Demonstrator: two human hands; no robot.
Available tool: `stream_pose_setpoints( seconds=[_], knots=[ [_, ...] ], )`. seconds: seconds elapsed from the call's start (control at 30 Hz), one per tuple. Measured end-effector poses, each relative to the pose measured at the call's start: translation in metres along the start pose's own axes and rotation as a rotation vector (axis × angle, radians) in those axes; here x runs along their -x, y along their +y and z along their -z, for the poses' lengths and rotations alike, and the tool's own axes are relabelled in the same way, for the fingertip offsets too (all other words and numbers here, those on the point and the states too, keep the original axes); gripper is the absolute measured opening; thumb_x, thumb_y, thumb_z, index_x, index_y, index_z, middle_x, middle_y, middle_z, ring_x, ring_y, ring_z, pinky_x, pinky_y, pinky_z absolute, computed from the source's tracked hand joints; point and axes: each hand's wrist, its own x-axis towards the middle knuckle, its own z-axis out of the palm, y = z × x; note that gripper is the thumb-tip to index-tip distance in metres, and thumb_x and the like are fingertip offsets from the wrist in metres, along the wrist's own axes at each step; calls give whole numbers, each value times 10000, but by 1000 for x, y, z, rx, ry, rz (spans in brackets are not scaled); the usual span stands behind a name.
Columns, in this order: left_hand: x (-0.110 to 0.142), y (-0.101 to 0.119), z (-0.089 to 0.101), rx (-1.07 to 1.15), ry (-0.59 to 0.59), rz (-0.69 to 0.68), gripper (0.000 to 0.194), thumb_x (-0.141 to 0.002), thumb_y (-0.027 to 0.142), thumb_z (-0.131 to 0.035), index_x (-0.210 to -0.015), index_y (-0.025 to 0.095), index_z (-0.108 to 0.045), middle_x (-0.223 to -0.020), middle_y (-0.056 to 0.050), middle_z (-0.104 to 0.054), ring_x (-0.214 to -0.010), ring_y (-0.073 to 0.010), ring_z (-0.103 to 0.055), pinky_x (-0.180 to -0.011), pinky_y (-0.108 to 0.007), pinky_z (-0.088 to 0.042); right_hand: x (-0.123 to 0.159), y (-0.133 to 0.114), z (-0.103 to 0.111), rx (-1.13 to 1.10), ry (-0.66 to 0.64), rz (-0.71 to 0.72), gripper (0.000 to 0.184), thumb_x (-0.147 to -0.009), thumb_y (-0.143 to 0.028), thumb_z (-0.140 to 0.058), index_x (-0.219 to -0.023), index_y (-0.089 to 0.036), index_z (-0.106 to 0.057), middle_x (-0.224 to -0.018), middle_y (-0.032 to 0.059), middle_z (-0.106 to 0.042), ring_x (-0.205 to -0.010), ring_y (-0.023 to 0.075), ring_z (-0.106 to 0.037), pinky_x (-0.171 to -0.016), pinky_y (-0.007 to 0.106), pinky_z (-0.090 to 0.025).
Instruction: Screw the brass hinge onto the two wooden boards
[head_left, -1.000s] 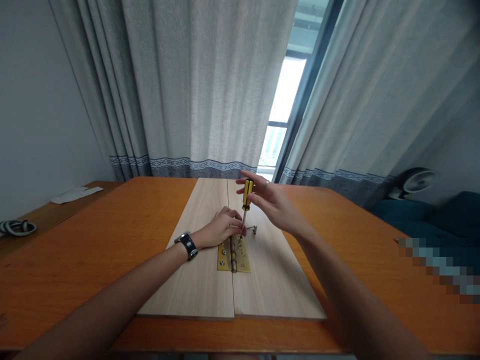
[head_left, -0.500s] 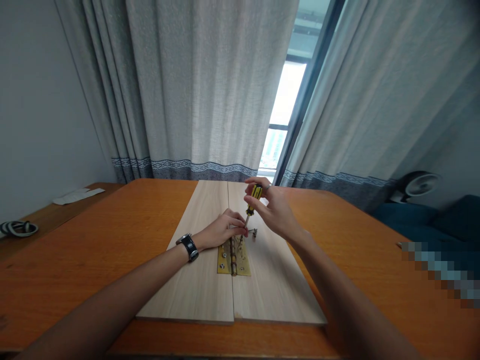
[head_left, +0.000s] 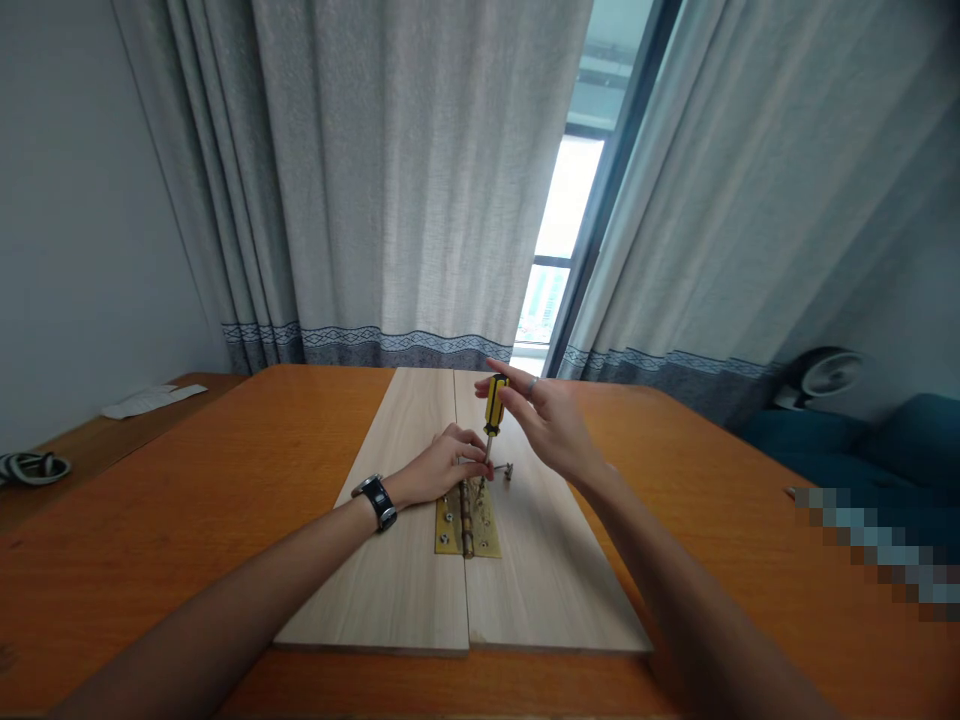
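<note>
Between the thumb and fingers of my right hand (head_left: 551,415) is a yellow and black screwdriver (head_left: 495,405), nearly upright with its shaft pointing down. My left hand (head_left: 452,462) rests over the far part of a brass hinge (head_left: 448,547). Its thumb and fingertips are pinched at the screwdriver's tip; what they grip there is hidden. The hinge spans the seam between two pale wooden boards, the left board (head_left: 390,590) and the right board (head_left: 555,590). Screws show in its left leaf, and loose screws (head_left: 508,471) lie by my fingertips.
The boards lie on an orange-brown wooden table (head_left: 225,480). To the left, a lower surface holds white paper (head_left: 154,400) and a coiled strap (head_left: 34,467). Grey curtains (head_left: 450,200) hang behind, a fan (head_left: 825,375) stands at the right.
My right hand has shifted slightly left, its fingers looser around the handle, and the screwdriver is more upright. My left hand stays at the tip. The view has tilted slightly.
</note>
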Motion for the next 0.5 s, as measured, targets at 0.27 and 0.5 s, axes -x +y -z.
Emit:
stream_pose_setpoints(
  seconds=[0.27,0.5],
  knots=[
    [1,-3,0,-48,-29,-8,257,-975,318,-558,-920,208,-783,-1062,-68,-631,-1128,-244,-494,-1030,-351,-368,0,6,-2,-209,34,-50,327,-734,-340,-819,-967,-203,-635,-872,20,-645,-764,158,-615,-715,329,-534],
    [0,-7,0,-87,-50,-28,275,-996,312,-526,-936,210,-775,-1061,-61,-640,-1127,-235,-487,-1033,-349,-352,0,0,9,-378,-248,-27,402,-916,-441,-626,-1263,-244,-573,-1125,85,-664,-1035,208,-637,-909,414,-533]
  ],
)
